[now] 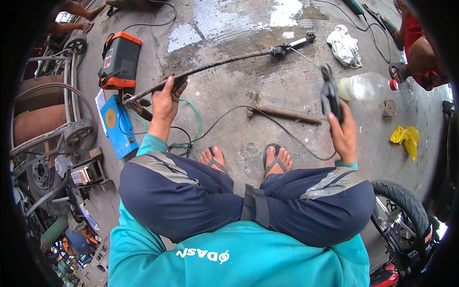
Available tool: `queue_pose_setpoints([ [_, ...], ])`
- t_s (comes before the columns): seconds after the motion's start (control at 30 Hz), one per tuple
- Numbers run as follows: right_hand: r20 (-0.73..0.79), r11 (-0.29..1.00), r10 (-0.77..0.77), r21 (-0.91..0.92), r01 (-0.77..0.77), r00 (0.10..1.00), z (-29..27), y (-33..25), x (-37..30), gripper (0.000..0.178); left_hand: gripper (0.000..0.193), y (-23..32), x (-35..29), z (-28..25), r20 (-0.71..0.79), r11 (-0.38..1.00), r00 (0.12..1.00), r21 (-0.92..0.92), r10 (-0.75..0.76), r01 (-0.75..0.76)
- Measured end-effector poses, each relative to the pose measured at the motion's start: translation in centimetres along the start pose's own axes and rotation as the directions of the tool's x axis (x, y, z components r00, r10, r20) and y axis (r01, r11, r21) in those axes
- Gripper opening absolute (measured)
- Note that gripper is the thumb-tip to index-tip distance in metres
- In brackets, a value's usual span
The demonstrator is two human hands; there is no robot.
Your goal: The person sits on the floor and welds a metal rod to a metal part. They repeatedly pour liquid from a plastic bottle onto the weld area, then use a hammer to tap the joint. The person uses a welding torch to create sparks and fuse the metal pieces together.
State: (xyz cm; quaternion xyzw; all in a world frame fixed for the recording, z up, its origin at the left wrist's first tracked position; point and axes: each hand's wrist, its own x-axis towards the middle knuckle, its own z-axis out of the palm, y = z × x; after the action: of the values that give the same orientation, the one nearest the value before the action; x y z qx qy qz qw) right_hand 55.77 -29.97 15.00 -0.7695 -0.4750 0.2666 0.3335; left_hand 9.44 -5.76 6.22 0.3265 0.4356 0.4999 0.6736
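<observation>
My left hand is closed around a long, thin, slightly bent metal rod, near its left end. From there the rod reaches away to the right and ends in a jointed fitting with a pale sleeve. In my right hand is a black welding electrode holder, its jaws pointing away from me. A thin welding electrode runs from those jaws toward the fitting; whether its tip touches cannot be made out. On the floor between my hands lies a hammer.
An orange-and-black welding machine and a blue case stand left. Cables loop before my feet. At right are a white cloth, a liquid-filled bottle, yellow plastic and a motorcycle wheel. Other people's legs show beyond.
</observation>
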Motion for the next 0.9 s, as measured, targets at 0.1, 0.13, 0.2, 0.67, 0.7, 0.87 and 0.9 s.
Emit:
queue_pose_setpoints([
  [0.1, 0.008, 0.967, -0.174, -0.189, 0.172, 0.985, 1.7, -2.2, 3.3, 0.051, 0.027, -0.2, 0.4, 1.0, 0.017, 1.000, 1.000, -0.023, -0.012, 0.012],
  [0.13, 0.013, 0.956, -0.225, -0.188, 0.223, 0.974, 2.5, -2.3, 4.0, 0.051, 0.027, -0.2, 0.1, 1.0, 0.014, 1.000, 1.000, -0.017, -0.002, 0.002],
  [0.2, 0.025, 0.933, -0.268, -0.243, 0.265, 0.963, 3.6, -1.9, 4.9, 0.053, 0.026, -0.1, 0.0, 1.1, 0.007, 1.000, 1.000, -0.016, -0.003, 0.003],
  [0.67, 0.056, 0.869, -0.296, -0.399, 0.293, 0.953, 4.9, -0.3, 6.7, 0.059, 0.025, 0.1, -0.3, 1.5, -0.028, 1.000, 1.000, -0.005, -0.003, 0.002],
  [0.7, 0.056, 0.866, -0.295, -0.405, 0.292, 0.954, 4.9, -0.5, 6.6, 0.059, 0.025, 0.2, -0.3, 1.5, -0.032, 1.000, 0.999, -0.004, -0.002, 0.002],
  [0.87, 0.062, 0.847, -0.287, -0.450, 0.283, 0.956, 5.0, -0.7, 6.2, 0.059, 0.026, 0.1, -0.1, 1.4, -0.035, 1.000, 0.999, -0.002, -0.004, 0.004],
  [0.9, 0.067, 0.847, -0.273, -0.457, 0.273, 0.960, 5.0, -0.7, 6.2, 0.059, 0.025, 0.1, -0.1, 1.4, -0.036, 1.000, 0.999, -0.003, -0.006, 0.006],
])
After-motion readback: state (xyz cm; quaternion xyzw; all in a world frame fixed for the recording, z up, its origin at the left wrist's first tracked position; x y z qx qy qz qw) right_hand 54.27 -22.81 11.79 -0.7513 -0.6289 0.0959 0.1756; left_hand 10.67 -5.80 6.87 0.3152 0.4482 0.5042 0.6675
